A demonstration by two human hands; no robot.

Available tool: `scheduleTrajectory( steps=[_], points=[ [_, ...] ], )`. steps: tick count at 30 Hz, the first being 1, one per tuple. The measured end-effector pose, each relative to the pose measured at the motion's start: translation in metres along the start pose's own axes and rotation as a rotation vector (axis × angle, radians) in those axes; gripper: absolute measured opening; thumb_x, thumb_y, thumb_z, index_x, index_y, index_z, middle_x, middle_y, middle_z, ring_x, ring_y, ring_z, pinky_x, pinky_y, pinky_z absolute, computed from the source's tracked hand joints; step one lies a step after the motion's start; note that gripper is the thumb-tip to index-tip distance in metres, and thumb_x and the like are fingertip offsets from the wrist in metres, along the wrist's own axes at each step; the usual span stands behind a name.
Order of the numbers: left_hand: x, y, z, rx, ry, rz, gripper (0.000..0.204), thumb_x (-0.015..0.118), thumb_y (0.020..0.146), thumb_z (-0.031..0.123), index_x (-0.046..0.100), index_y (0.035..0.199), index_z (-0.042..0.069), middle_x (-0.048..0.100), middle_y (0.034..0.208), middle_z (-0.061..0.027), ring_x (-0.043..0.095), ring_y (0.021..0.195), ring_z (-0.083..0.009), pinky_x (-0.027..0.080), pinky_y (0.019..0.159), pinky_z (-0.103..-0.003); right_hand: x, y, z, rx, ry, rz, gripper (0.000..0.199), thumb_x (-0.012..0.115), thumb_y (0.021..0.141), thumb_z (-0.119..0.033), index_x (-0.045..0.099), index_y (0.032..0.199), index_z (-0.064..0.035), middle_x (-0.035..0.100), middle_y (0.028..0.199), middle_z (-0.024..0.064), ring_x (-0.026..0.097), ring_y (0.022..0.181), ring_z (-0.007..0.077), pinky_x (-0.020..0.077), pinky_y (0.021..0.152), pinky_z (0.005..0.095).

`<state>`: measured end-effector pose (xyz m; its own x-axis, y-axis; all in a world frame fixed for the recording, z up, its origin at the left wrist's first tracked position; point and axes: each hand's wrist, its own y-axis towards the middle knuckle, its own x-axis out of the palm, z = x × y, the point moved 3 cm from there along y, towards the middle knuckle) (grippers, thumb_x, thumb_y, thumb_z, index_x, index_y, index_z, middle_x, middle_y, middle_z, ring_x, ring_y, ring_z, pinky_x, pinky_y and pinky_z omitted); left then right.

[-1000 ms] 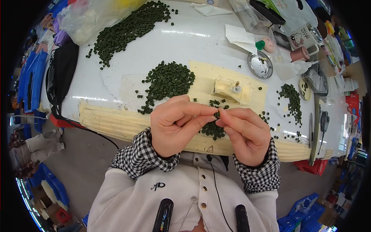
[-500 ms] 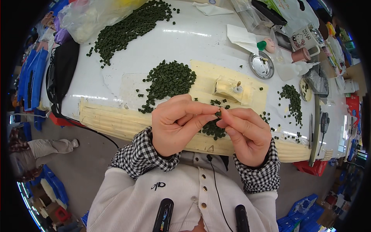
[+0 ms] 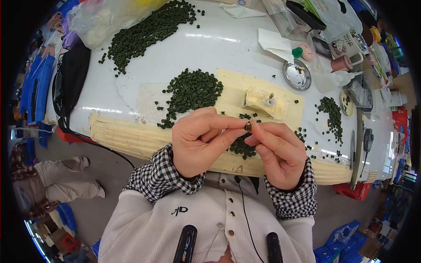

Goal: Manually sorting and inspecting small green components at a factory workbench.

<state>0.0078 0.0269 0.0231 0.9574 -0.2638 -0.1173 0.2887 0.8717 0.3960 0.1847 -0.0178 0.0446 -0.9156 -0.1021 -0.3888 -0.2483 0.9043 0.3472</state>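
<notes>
L hand (image 3: 197, 140) & R hand (image 3: 283, 151) meet at one tiny dark-green ribbed piece (image 3: 248, 126)

Both forearms, in black-and-white checked cuffs (image 3: 160, 175), come in from the near side, wrists bent inward, hands raised over the near edge of the glossy white table (image 3: 245, 48). L hand: index & thumb stretched right, pinching the piece btwn their tips, other fingers curled under. R hand: index tip up against the piece from the right, rest of fingers bent; can't tell if its thumb also grips. Piece is near centre, above a small dark-green pile (image 3: 242, 149).

Containers: far right, round shiny metal dish (image 3: 290, 81) w/ a small pale item in it. Farther right, white lidded mug w/ cartoon print (image 3: 343, 45), contents hidden; nearer, translucent white squeeze bottle (image 3: 326, 82) on its side, contents unclear. Far left, crumpled clear plastic bag (image 3: 94, 28), contents unclear, beside a big dark-green pile (image 3: 147, 39).
</notes>
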Motion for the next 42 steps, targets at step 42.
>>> scheduleTrajectory(
  steps=[42],
  points=[
    [0.0035,-0.0045,0.0053,0.135,0.182,-0.045,0.034,0.073,0.075,-0.01,0.07,0.108,0.0,0.045,0.061,0.0006,0.04,0.053,-0.0079,0.032,0.048,-0.022,0.0014,0.0004,0.0007,0.004,0.056,-0.006,0.035,0.057,0.09,0.006,0.06,0.124,0.0006,0.061,0.11,0.0139,0.065,0.089,0.0185,0.0541,0.078,0.0254]
  ],
)
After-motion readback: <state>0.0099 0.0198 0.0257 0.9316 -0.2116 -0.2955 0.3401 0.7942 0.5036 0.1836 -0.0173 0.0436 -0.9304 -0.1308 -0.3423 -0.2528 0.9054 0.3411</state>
